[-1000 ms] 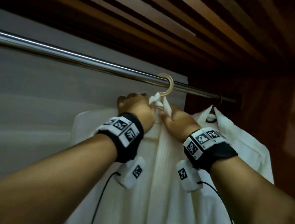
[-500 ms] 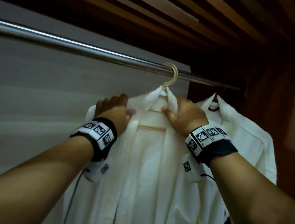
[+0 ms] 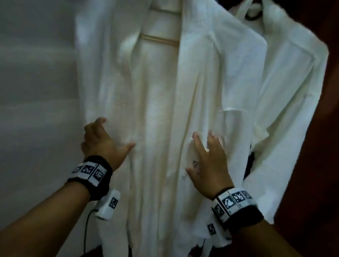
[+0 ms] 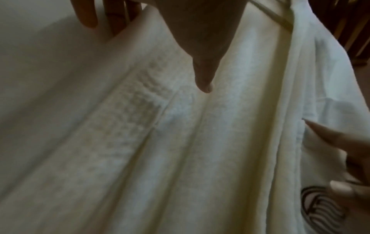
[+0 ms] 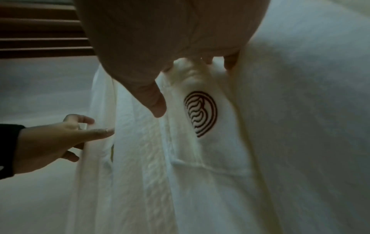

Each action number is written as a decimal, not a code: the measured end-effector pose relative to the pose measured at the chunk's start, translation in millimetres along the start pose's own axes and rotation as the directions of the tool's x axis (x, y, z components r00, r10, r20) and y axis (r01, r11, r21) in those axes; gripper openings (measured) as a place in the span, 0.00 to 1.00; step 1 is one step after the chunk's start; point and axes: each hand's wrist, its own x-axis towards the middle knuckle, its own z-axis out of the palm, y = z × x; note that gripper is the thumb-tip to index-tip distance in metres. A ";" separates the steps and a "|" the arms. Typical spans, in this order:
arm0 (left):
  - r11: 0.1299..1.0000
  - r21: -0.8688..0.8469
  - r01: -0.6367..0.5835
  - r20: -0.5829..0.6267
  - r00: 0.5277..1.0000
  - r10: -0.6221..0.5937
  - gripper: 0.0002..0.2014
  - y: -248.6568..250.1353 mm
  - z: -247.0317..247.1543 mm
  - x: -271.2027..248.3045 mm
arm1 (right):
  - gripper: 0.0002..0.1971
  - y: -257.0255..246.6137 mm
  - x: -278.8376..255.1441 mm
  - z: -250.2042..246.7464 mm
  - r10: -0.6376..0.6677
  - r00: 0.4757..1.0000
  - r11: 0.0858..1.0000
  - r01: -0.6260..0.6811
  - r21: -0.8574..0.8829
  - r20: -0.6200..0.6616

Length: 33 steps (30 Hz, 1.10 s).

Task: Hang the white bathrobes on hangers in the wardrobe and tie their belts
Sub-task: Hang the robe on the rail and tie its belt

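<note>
White waffle-weave bathrobe (image 3: pixel 190 92) hangs on a pale wooden hanger (image 3: pixel 160 39), front unfastened. Your left hand (image 3: pixel 104 142) and right hand (image 3: pixel 208 165) lie spread, flat on its panels, gripping nothing. Fabric likely soft, limp, light; pinch the front edges, then find the belt.

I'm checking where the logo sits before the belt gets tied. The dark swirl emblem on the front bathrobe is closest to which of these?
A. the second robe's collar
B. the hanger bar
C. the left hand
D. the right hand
D: the swirl emblem lies beside the right hand thumb.
</note>
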 end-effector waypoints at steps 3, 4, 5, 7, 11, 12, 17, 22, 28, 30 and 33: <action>0.996 -0.094 0.006 -0.031 0.999 -0.009 0.55 15.8 5.7 -3.7 | 0.48 0.8 0.3 0.9 -0.053 0.997 0.998 0.055 0.027 -0.061; 0.995 -0.097 -0.004 -0.054 0.999 -0.002 0.53 22.4 6.8 -7.5 | 0.47 -0.1 0.6 1.5 -0.049 0.996 0.997 0.053 0.048 -0.070; 0.996 -0.089 -0.026 -0.091 0.996 0.018 0.50 29.0 8.2 -13.3 | 0.46 -0.9 -0.6 3.5 -0.039 0.997 0.995 0.045 0.088 -0.064; 0.986 -0.080 -0.144 -0.143 0.981 0.132 0.41 39.3 14.5 -32.4 | 0.45 0.2 -10.8 9.0 -0.019 0.997 0.977 0.035 0.209 -0.075; 0.873 -0.243 -0.424 0.107 0.882 0.458 0.18 49.2 38.9 -90.6 | 0.36 18.5 -53.2 28.6 0.256 0.933 0.851 -0.092 0.517 -0.254; 0.858 -0.292 -0.423 0.194 0.852 0.486 0.14 48.7 46.0 -105.7 | 0.35 26.6 -62.1 34.5 0.345 0.912 0.797 -0.161 0.583 -0.220; 0.867 -0.430 -0.249 0.477 0.753 0.453 0.11 53.1 85.5 -173.2 | 0.24 68.8 -83.8 33.4 0.217 0.965 0.631 -0.254 0.733 0.147; 0.967 -0.252 0.034 0.514 0.852 0.103 0.59 82.9 110.6 -204.1 | 0.22 88.2 -87.3 3.6 -0.173 0.935 0.542 -0.172 0.823 0.310; 0.955 -0.082 0.287 0.463 0.859 -0.218 0.15 87.7 136.4 -192.1 | 0.30 110.8 -77.3 -13.8 -0.010 0.943 0.739 -0.218 0.637 0.333; 0.977 -0.054 0.205 0.419 0.893 -0.165 0.14 76.6 138.2 -192.0 | 0.37 120.4 -80.1 -6.5 0.109 0.942 0.829 -0.263 0.494 0.319; 0.977 -0.082 0.198 0.311 0.936 -0.164 0.12 65.3 131.4 -200.7 | 0.38 128.5 -83.9 3.6 0.267 0.935 0.891 -0.332 0.311 0.234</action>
